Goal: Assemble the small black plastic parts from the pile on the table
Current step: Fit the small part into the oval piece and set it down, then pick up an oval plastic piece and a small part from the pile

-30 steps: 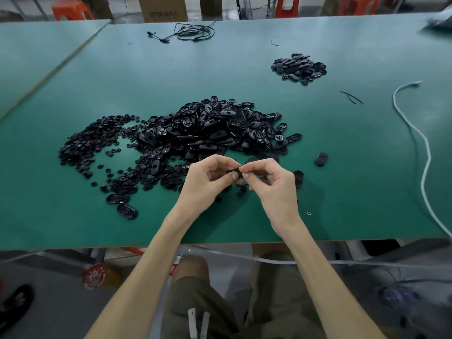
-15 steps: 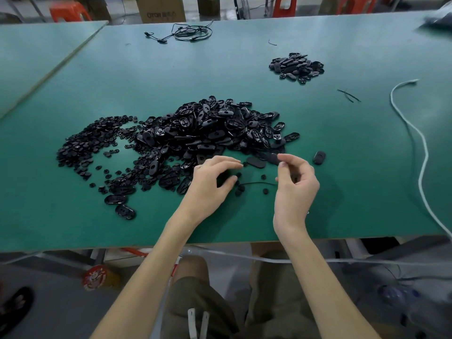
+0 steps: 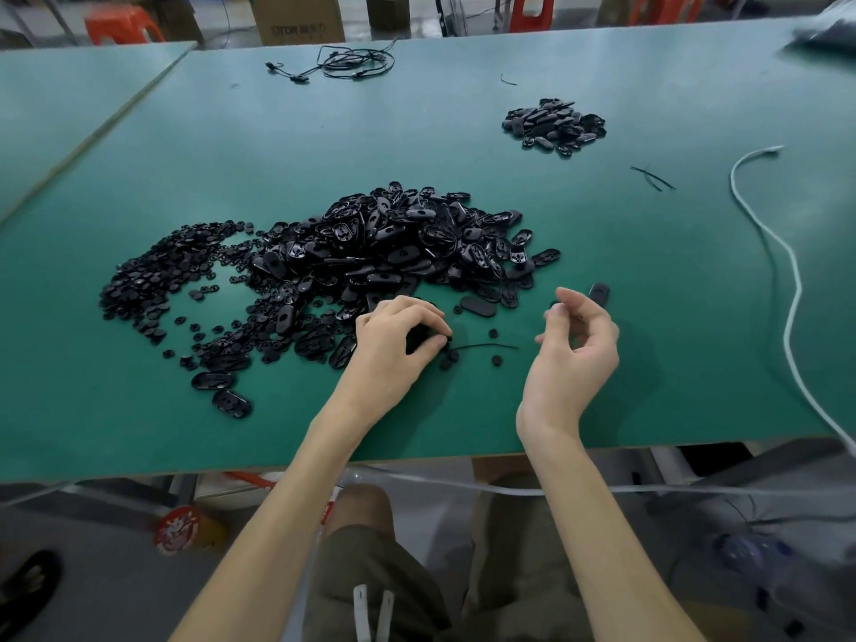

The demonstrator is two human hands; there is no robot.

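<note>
Fingers [image 3: 417,312] of the left hand [image 3: 398,345] curl round a small black part [image 3: 419,338] at the near edge of the big pile [image 3: 393,243]. The right hand [image 3: 574,354] hangs to the right, loosely curled, holding nothing.

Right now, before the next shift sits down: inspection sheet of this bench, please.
Surface: green table, a second one butted against it on the left.
Job's things: main pile of black oval shells; small round parts spread to its left; smaller pile further back; single oval part lying alone.
Clutter: thin black strands; another strand between the hands.
Hands: left hand pinches a small part on the table; right hand raised, fingers loosely curled, empty.
Cables: white cable along the right side; black cable coil at the far edge.
Surroundings: cardboard box, orange stools.
</note>
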